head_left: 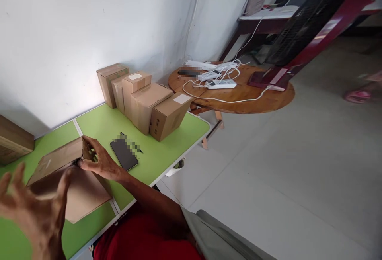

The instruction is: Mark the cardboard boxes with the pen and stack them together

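Note:
An opened cardboard box sits on the green table, one flap hanging out toward me. My right hand grips the box at its right end, fingers at the upper corner and thumb at the edge of the opening. Something small and dark shows by that thumb, too unclear to name. My left hand is raised in front of the box's left part, fingers spread and nothing in them. It is slightly blurred and covers part of the box. A black smartphone lies right of my right hand, with a pen beside it.
Several closed cardboard boxes stand in a row along the green folding table's far side. Another carton is at the left edge. A round wooden table bears white power strips, tangled cords and a dark red fan.

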Motion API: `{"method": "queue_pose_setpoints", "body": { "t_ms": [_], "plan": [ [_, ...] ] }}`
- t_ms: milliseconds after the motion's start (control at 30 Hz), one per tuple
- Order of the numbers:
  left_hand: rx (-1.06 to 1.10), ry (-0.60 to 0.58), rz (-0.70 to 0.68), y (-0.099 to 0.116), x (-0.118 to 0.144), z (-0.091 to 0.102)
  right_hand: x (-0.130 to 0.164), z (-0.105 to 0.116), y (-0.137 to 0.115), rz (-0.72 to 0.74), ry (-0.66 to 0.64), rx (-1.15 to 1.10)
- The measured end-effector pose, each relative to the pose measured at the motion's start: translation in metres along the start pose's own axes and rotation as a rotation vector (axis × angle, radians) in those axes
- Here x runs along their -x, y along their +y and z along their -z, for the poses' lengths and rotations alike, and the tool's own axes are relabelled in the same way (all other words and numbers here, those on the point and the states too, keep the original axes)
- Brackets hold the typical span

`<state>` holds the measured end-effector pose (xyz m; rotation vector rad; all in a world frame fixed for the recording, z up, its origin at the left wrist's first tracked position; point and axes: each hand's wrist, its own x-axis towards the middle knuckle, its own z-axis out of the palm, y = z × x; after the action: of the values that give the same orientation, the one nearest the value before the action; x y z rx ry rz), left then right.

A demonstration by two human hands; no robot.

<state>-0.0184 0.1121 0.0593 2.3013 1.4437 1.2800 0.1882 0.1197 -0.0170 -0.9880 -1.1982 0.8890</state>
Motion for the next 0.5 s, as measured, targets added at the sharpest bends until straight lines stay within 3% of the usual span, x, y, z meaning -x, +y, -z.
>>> {"method": "queue_pose_setpoints", "body": {
  "t_ms": [133,333,433,500],
  "plan": [
    [-0.06,0.095,-0.109,0.0,-0.013,-0.037,-0.002,0.006,0.003,-0.018,-0.029,0.017],
    [-0.134,0.152,-0.073,0.007,-0.002,-0.033,0.005,0.023,0.006,0.048,-0.136,-0.037],
    [-0.132,0.136,-0.053,0.006,0.002,-0.032,0.012,0.049,0.008,0.0,0.005,0.073],
    [-0.125,0.126,-0.069,0.003,0.002,-0.033,0.018,0.073,0.009,-0.166,0.16,0.4]
  ]
}}
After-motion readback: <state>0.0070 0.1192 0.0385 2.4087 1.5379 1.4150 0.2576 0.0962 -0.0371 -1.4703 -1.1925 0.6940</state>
